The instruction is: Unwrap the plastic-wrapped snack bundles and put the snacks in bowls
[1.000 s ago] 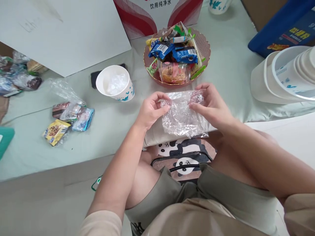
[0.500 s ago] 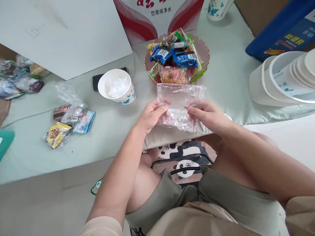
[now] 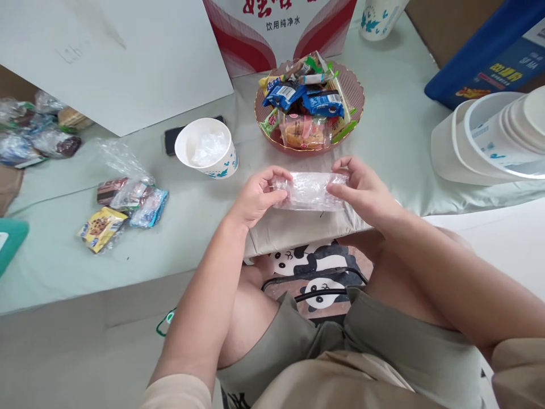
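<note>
A clear plastic bag (image 3: pixel 307 192), folded into a narrow strip, stretches between my two hands near the table's front edge. My left hand (image 3: pixel 264 193) pinches its left end between thumb and fingers. At the other end, my right hand (image 3: pixel 356 187) grips it with the thumb on the near side. Just beyond the bag stands a ribbed pinkish bowl (image 3: pixel 353 85) with a gold rim, heaped with wrapped snacks (image 3: pixel 305 130). A paper cup (image 3: pixel 223 168) with crumpled clear plastic (image 3: pixel 210 149) inside is left of my left hand.
A phone (image 3: pixel 170 141) lies partly behind the cup. Bagged snacks (image 3: pixel 128 199) and a yellow cookie packet (image 3: pixel 102 228) are on the left. White containers (image 3: pixel 453 142) with stacked paper cups (image 3: pixel 517 128) stand right, by a blue jug (image 3: pixel 477 57). Boxes (image 3: pixel 170 51) line the back.
The clear bag has gone from an open, taller sheet to a narrow folded strip. My hands stay at its ends, and the right fingers have lifted and curled over.
</note>
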### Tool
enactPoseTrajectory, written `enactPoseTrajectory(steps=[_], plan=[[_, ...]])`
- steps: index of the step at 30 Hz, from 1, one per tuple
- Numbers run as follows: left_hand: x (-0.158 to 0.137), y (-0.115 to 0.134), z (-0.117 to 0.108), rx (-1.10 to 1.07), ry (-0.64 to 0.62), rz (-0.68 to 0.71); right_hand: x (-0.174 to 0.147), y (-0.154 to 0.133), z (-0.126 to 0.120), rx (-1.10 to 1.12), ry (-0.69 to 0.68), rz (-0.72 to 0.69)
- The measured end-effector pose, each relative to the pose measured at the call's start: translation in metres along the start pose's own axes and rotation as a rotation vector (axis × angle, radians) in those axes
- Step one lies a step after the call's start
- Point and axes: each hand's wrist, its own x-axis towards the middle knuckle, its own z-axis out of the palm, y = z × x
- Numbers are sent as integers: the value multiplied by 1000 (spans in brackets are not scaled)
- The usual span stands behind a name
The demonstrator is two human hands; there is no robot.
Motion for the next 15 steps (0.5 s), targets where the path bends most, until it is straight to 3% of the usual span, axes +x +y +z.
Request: enactPoseTrajectory(steps=[2,4,6,8,10,13,15], plan=[[-1,-6,-1,97,35,84,-1,2,6,21,-67,85],[-4,-9,1,300,184,268,-3,1,12,12,-118,114],[-9,-9,7,536,391,478,-5,0,19,-33,-80,50],[-16,-5,15,662,476,604,-8,-4,26,-91,-27,-49],[-22,-1,22,620,363,600,-10,-7,33,-134,-34,-146],[-27,2,25,400,125,424,-11,-16,44,-168,-98,-260],[-27,3,22,286,114,342,-9,-24,53,-262,-46,-309]])
